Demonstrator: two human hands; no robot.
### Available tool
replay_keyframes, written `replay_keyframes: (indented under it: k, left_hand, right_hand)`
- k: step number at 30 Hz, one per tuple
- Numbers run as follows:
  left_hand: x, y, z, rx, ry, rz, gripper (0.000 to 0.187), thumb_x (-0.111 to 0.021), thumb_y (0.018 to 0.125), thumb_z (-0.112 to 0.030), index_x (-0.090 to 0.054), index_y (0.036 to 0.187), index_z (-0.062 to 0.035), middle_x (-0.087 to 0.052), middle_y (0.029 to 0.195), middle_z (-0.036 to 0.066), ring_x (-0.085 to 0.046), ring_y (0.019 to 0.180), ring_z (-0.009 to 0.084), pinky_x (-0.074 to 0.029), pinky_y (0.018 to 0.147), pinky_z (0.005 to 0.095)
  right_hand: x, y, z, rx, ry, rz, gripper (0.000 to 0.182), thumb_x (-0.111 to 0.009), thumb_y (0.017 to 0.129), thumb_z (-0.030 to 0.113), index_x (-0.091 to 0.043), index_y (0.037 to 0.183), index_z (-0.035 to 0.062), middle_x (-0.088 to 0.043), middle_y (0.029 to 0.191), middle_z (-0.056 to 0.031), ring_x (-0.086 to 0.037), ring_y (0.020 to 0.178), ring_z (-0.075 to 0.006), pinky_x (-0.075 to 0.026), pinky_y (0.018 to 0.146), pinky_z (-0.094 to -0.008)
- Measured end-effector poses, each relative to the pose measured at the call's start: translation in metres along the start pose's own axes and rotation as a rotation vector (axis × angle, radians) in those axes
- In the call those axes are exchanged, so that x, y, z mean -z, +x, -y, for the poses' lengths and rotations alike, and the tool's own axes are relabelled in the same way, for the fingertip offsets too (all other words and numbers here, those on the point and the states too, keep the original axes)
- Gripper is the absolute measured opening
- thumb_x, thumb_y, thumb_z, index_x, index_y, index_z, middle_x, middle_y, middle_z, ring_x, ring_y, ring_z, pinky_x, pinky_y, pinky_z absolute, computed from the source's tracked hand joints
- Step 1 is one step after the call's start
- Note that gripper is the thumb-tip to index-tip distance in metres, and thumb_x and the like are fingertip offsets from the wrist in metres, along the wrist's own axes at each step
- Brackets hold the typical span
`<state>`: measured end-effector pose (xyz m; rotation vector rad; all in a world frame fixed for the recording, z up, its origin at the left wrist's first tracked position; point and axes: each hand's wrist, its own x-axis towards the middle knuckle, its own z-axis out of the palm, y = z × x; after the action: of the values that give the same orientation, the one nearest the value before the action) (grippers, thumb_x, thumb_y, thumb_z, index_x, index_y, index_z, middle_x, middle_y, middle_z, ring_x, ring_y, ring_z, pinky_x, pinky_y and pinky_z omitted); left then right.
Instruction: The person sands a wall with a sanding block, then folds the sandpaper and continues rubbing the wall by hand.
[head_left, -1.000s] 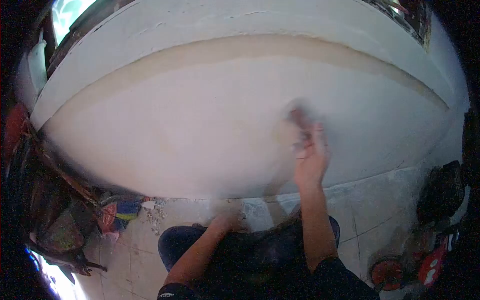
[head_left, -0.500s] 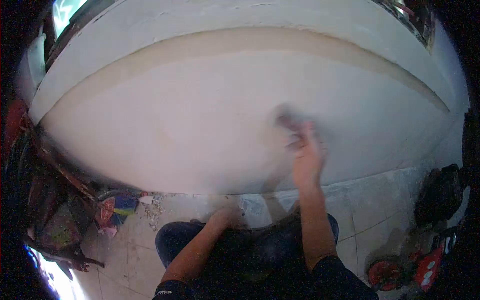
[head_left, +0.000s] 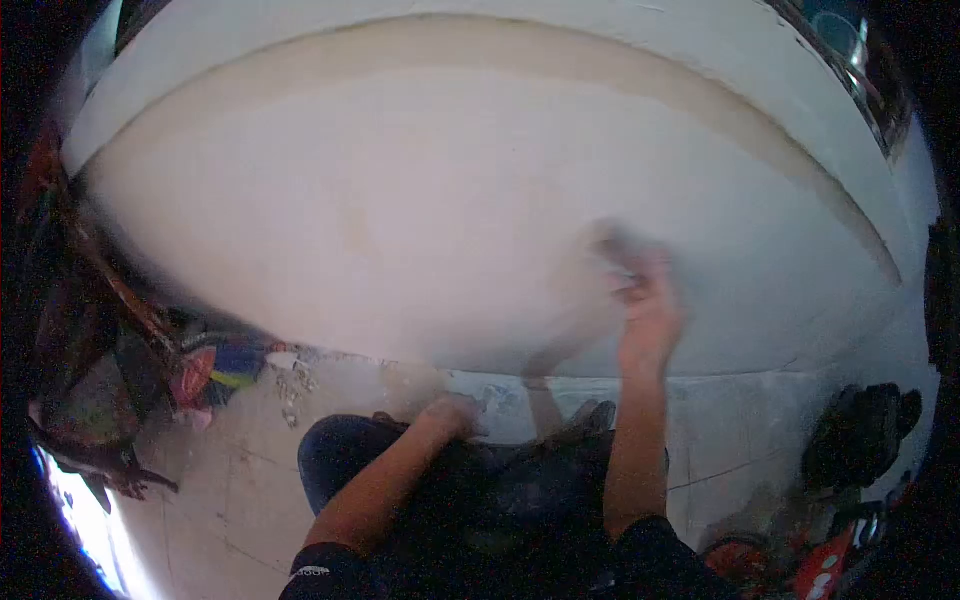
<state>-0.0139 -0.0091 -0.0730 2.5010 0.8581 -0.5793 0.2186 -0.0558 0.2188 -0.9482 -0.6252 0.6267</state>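
In front of me stands a broad white wall panel (head_left: pixel 400 200), smooth, with a beige band along its upper edge. My right hand (head_left: pixel 650 300) is raised against its right half. Its fingers are closed round a small dark pad (head_left: pixel 618 243) at the wall surface; motion blurs the pad, so its exact kind does not show. A shadow of the arm falls on the wall below. My left hand (head_left: pixel 453 413) rests low by my left knee, close to the wall's foot. Blur and dim light hide how its fingers lie.
Tiled floor (head_left: pixel 230 490) runs beneath me. Colourful scraps (head_left: pixel 235 365) and bits of rubble lie at the left, beside dark clutter. A black bag-like thing (head_left: pixel 860 437) stands at the right, with a red item (head_left: pixel 825 570) below it. A ledge (head_left: pixel 420 8) tops the wall.
My right hand, with the dark pad, has shifted slightly right across the wall. My left hand stays near the knee. The head view has tilted and shifted a little.
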Motion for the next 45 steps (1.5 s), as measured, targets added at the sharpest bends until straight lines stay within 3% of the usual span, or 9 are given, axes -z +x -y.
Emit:
replay_keyframes:
  k: [5,13,17,20,24,27,36,42,45]
  left_hand:
    - [0.031,-0.015,-0.011,-0.012,-0.001,-0.014,0.063,-0.070,0.090,-0.052,-0.063,0.132,-0.0067,-0.070,0.124,0.019,-0.067,0.117,0.0370,-0.054,0.099,0.0496]
    - [0.020,-0.007,-0.002,-0.080,-0.030,0.000,0.062,-0.070,0.090,-0.054,-0.064,0.127,-0.0056,-0.069,0.126,0.020,-0.065,0.119,0.0372,-0.053,0.101,0.0495]
    - [0.005,-0.004,0.001,-0.039,-0.028,-0.067,0.058,-0.071,0.090,-0.051,-0.064,0.125,-0.0050,-0.070,0.125,0.019,-0.066,0.117,0.0380,-0.053,0.100,0.0502]
    - [0.012,-0.020,0.008,-0.068,-0.253,-0.087,0.057,-0.071,0.089,-0.049,-0.065,0.126,-0.0063,-0.070,0.125,0.019,-0.066,0.118,0.0386,-0.052,0.101,0.0507]
    - [-0.030,0.029,0.018,-0.035,0.052,0.001,0.055,-0.071,0.089,-0.048,-0.065,0.126,-0.0085,-0.071,0.122,0.018,-0.068,0.115,0.0378,-0.054,0.099,0.0513]
    - [0.019,-0.031,0.006,-0.088,-0.356,-0.137,0.052,-0.072,0.089,-0.047,-0.067,0.123,-0.0082,-0.072,0.120,0.018,-0.069,0.113,0.0375,-0.055,0.098,0.0509]
    - [0.018,-0.010,-0.002,-0.047,0.021,0.004,0.055,-0.074,0.086,-0.050,-0.069,0.120,-0.0066,-0.073,0.116,0.018,-0.070,0.108,0.0366,-0.057,0.092,0.0507]
    - [0.014,-0.010,0.005,-0.080,-0.103,-0.054,0.055,-0.074,0.086,-0.049,-0.068,0.121,-0.0074,-0.072,0.120,0.016,-0.068,0.114,0.0354,-0.055,0.096,0.0506]
    - [0.015,-0.006,0.007,-0.044,0.028,0.100,0.056,-0.073,0.087,-0.051,-0.067,0.123,-0.0075,-0.071,0.123,0.016,-0.068,0.116,0.0353,-0.055,0.097,0.0499]
  right_hand:
    - [0.031,0.026,0.016,0.180,0.148,-0.243,0.041,-0.053,0.107,0.036,-0.069,0.115,-0.0001,-0.072,0.100,-0.0076,-0.066,0.096,-0.0145,-0.053,0.076,-0.0267]
    - [0.002,-0.003,-0.039,0.199,-0.428,0.219,0.022,-0.071,0.097,0.022,-0.070,0.102,0.0003,-0.071,0.089,-0.0093,-0.069,0.066,-0.0181,-0.054,0.051,-0.0323]
    - [0.028,0.025,-0.006,0.383,-0.063,-0.401,0.022,-0.069,0.097,0.022,-0.071,0.099,0.0006,-0.071,0.086,-0.0090,-0.070,0.070,-0.0173,-0.058,0.060,-0.0329]
    - [0.045,0.034,0.001,0.481,-0.133,-0.366,0.022,-0.068,0.097,0.023,-0.071,0.098,0.0011,-0.071,0.085,-0.0080,-0.069,0.069,-0.0164,-0.059,0.064,-0.0337]
    - [0.022,0.010,-0.038,0.470,-0.573,0.023,0.017,-0.071,0.097,0.020,-0.075,0.096,0.0034,-0.070,0.082,-0.0034,-0.063,0.071,-0.0089,-0.051,0.062,-0.0256]
    - [0.008,0.002,-0.044,0.434,-0.688,0.370,0.017,-0.073,0.096,0.021,-0.077,0.097,0.0043,-0.069,0.081,-0.0014,-0.059,0.071,-0.0065,-0.046,0.061,-0.0224]
    - [0.046,0.040,-0.008,0.559,-0.352,-0.365,0.022,-0.070,0.098,0.022,-0.075,0.093,0.0007,-0.074,0.084,-0.0050,-0.064,0.071,-0.0099,-0.052,0.064,-0.0280]
    - [-0.004,-0.001,-0.039,0.334,-0.727,0.468,0.023,-0.073,0.098,0.025,-0.077,0.098,0.0027,-0.073,0.081,-0.0029,-0.065,0.070,-0.0089,-0.051,0.061,-0.0239]
    - [0.006,0.006,-0.034,0.398,-0.745,0.374,0.024,-0.072,0.099,0.026,-0.078,0.097,0.0029,-0.073,0.080,-0.0039,-0.067,0.071,-0.0097,-0.052,0.059,-0.0237]
